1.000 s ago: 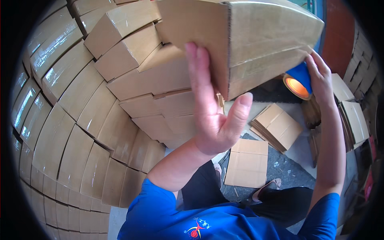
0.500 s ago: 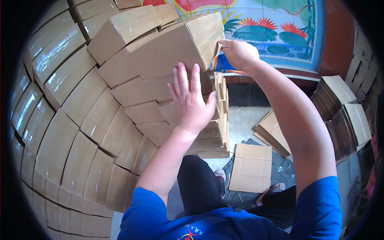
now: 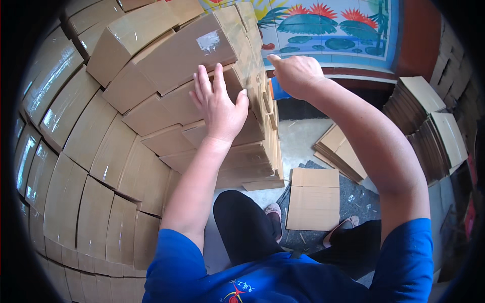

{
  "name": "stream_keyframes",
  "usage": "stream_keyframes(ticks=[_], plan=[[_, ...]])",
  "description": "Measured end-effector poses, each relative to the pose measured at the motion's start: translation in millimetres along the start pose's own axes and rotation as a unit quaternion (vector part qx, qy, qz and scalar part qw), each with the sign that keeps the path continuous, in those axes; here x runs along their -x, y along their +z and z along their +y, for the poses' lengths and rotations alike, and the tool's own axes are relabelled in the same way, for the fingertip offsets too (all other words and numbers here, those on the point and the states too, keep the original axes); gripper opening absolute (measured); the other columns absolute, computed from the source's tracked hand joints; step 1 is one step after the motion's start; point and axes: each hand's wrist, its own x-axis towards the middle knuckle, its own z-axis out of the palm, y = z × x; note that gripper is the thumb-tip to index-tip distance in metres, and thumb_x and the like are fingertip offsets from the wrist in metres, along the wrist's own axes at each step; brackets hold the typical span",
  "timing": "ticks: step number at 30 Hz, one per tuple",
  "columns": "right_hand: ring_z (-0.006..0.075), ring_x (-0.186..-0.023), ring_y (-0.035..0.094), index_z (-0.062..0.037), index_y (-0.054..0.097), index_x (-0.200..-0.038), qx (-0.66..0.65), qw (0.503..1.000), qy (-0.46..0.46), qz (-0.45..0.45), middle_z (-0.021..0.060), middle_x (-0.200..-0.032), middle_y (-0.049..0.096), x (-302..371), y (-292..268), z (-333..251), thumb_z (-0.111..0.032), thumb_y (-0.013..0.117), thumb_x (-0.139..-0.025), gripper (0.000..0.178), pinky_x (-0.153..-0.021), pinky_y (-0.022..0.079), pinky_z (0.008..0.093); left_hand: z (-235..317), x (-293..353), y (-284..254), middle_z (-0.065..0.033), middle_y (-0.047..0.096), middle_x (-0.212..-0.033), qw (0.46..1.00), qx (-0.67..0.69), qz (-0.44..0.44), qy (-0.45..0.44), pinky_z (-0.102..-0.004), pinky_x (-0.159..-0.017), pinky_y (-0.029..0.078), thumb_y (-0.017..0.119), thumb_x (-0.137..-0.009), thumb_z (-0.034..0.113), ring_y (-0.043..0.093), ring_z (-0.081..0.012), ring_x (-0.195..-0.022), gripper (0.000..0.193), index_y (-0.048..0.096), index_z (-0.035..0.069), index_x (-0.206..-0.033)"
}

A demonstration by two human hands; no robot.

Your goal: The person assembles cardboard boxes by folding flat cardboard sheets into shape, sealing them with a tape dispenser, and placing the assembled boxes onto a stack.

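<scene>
Perhaps uneven pushing could shift the box, upper left;
left hand splayed wide; right hand gripping blue tool.

The pale floor before me carries the stack of boxes on the left, a dark mat with a flat carton near my shoes, and a pile of flattened cartons.
</scene>
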Motion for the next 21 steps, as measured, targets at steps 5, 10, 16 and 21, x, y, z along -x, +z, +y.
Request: stream_keyframes(ticks=[5, 10, 16, 21], plan=[[0.0255, -0.091, 0.072, -0.0107, 0.064, -0.124, 0.002, 0.996, 0.089, 0.021, 0.0130, -0.095, 0.073, 106.6, 19.0, 54.0, -0.025, 0.055, -0.098, 0.031, -0.077, 0.059, 0.0384, 30.0, 61.1, 34.0, -0.0151, 0.044, -0.143, 0.958, 0.197, 0.097, 0.185, -0.0498, -0.111, 0.029, 0.072, -0.074, 0.008, 0.040, -0.0362, -0.133, 0.058, 0.055, 0.009, -0.130], [0.0243, -0.090, 0.072, -0.0091, 0.065, -0.125, -0.106, 0.976, 0.188, 0.035, 0.0118, -0.100, 0.073, 218.6, 45.2, 108.4, -0.025, 0.059, -0.098, 0.033, -0.080, 0.058, 0.0362, 63.0, 156.1, 137.7, -0.0119, 0.064, -0.107, 0.934, 0.340, -0.098, 0.052, -0.0387, -0.094, 0.045, 0.064, -0.080, 0.004, 0.061, -0.0273, -0.102, 0.033, 0.063, 0.006, -0.113], [0.0117, -0.075, 0.065, -0.0064, 0.069, -0.120, -0.206, 0.897, 0.391, 0.028, 0.0086, -0.083, 0.069, 309.8, 69.8, 129.4, -0.021, 0.062, -0.097, 0.028, -0.071, 0.053, 0.0271, 46.2, 380.6, 287.8, -0.0179, 0.066, -0.116, 0.670, 0.280, -0.545, -0.420, -0.0375, -0.091, 0.050, 0.057, -0.085, 0.011, 0.064, -0.0278, -0.110, 0.038, 0.061, -0.001, -0.121], [0.0125, -0.079, 0.065, -0.0087, 0.069, -0.121, -0.175, 0.884, 0.427, -0.072, 0.0073, -0.086, 0.069, 335.7, 81.2, 147.6, -0.024, 0.060, -0.099, 0.028, -0.074, 0.054, 0.0268, -17.0, 553.8, 297.4, -0.0166, 0.068, -0.108, 0.531, 0.100, -0.563, -0.625, -0.0415, -0.080, 0.051, 0.053, -0.087, 0.008, 0.065, -0.0268, -0.097, 0.034, 0.064, -0.004, -0.117]])
